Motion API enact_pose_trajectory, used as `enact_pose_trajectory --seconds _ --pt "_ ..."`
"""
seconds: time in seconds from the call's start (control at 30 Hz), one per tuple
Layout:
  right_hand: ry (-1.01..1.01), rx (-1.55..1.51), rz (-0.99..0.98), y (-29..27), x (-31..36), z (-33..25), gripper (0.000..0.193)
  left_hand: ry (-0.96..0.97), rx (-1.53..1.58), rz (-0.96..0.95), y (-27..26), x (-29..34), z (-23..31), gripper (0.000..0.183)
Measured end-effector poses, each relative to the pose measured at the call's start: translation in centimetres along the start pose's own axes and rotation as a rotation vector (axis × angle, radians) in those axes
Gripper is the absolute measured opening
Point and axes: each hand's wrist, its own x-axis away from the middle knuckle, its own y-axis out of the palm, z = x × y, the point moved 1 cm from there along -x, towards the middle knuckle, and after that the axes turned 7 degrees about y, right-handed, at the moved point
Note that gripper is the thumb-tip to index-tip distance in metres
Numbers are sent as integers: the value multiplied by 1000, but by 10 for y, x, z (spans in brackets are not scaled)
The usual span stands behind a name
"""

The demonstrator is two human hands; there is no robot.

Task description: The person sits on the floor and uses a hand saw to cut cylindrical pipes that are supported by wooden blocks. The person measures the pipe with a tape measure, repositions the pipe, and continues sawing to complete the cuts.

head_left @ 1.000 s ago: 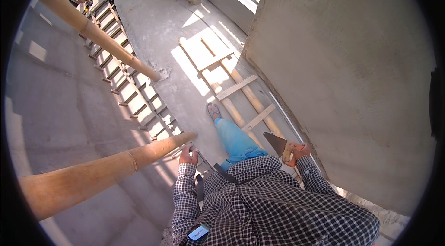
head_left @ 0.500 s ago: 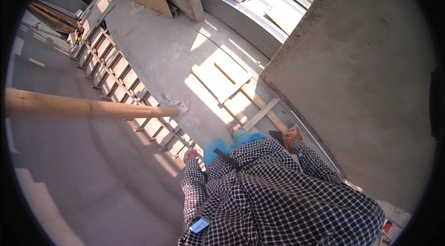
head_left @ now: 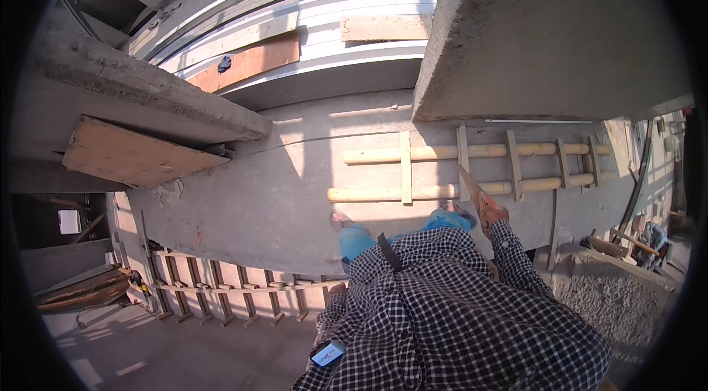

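Note:
My right hand [head_left: 493, 213] is closed around what looks like a handsaw [head_left: 472, 183], its flat tapering blade pointing forward. The tip lies over a ladder of two round poles [head_left: 435, 154] with flat wooden rungs [head_left: 514, 162], lying on the concrete floor just beyond my feet. My left hand [head_left: 338, 289] hangs low at my left side, mostly hidden by its checked sleeve, and its fingers cannot be made out. It holds nothing that I can see.
A thick concrete wall [head_left: 546, 37] rises at the front right. A wooden board [head_left: 140, 155] leans at the left. Behind me to the left, a slatted timber frame [head_left: 228, 286] lines a floor edge. Planks [head_left: 258, 59] lie on the ledge ahead. Rough masonry [head_left: 612, 302] stands at right.
My view and body have turned to the right, bringing the whole ladder into sight. The upright bamboo pole has left view. The saw now points forward over the ladder.

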Motion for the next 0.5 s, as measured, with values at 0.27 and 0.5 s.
enact_pose_trajectory --seconds 0.27,0.5 --pt "153 -932 142 133 157 87 44 285 -347 80 -312 -175 63 41" --pt "428 -529 360 242 183 149 52 451 64 -129 -375 -247 242 38"
